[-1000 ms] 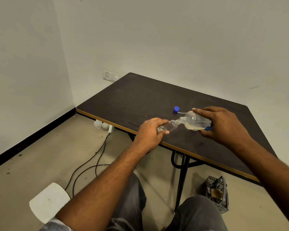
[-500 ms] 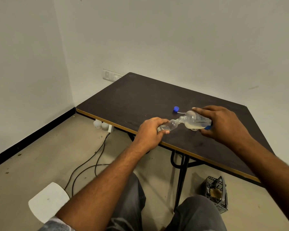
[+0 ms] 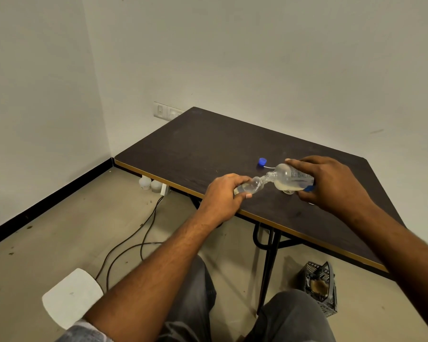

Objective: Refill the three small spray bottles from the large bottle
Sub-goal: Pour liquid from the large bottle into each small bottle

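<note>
My right hand [image 3: 329, 183] grips the large clear bottle [image 3: 289, 180], tipped on its side with its neck pointing left; pale liquid pools along its lower side. My left hand [image 3: 223, 196] holds a small clear spray bottle [image 3: 248, 186], tilted with its open mouth meeting the large bottle's neck above the table's front edge. A blue cap [image 3: 262, 161] with a thin white tube lies on the dark table [image 3: 208, 144] just behind the bottles. Under the large bottle a small clear object [image 3: 288, 192] is partly hidden. Other small bottles are not visible on the table.
The table stands in a room corner with white walls. Beneath it lie black cables [image 3: 134, 240], two white rounded items [image 3: 148, 183] and a dark plastic crate [image 3: 319, 287]. A white stool seat [image 3: 71, 296] is at lower left. My knees are at the bottom.
Almost nothing differs; both hands keep the two bottles mouth to mouth, with the large bottle staying tipped.
</note>
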